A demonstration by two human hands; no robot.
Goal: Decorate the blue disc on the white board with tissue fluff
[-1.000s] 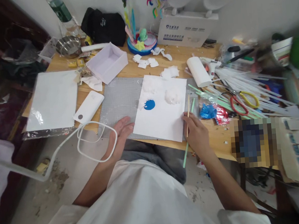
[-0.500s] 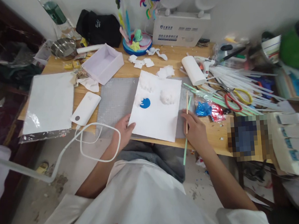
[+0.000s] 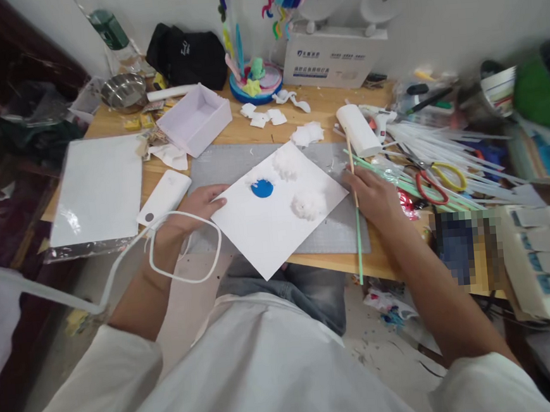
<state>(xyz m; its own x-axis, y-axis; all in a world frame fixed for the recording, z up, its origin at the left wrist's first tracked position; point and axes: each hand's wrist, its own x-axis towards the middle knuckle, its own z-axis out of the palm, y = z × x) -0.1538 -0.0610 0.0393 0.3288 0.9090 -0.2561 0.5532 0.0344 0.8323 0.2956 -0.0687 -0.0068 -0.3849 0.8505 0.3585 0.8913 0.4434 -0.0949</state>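
A sheet of white paper (image 3: pixel 258 236) lies turned cornerwise over the grey cutting mat, its near corner past the table edge. On it sit two fluffy white tufts (image 3: pixel 285 166) (image 3: pixel 309 204) and a blue disc (image 3: pixel 262 188) with white fluff along its upper edge. My left hand (image 3: pixel 196 209) is closed at the sheet's left corner, thumb and fingers on the edge. My right hand (image 3: pixel 373 192), by the right corner, grips a thin wooden stick (image 3: pixel 350 152). A pale green stick (image 3: pixel 359 250) runs down below that hand; its upper part is hidden.
The grey cutting mat (image 3: pixel 219 163) lies under the paper. A lilac box (image 3: pixel 195 120), white paper scraps (image 3: pixel 308 133) and a white power bank (image 3: pixel 164 196) with a looped cable surround it. At right are scissors (image 3: pixel 430 187) and many translucent glue sticks (image 3: pixel 451 147).
The paper has turned clockwise, with its near corner now pointing toward me. My left hand has moved up and left, my right hand up and right with the stick.
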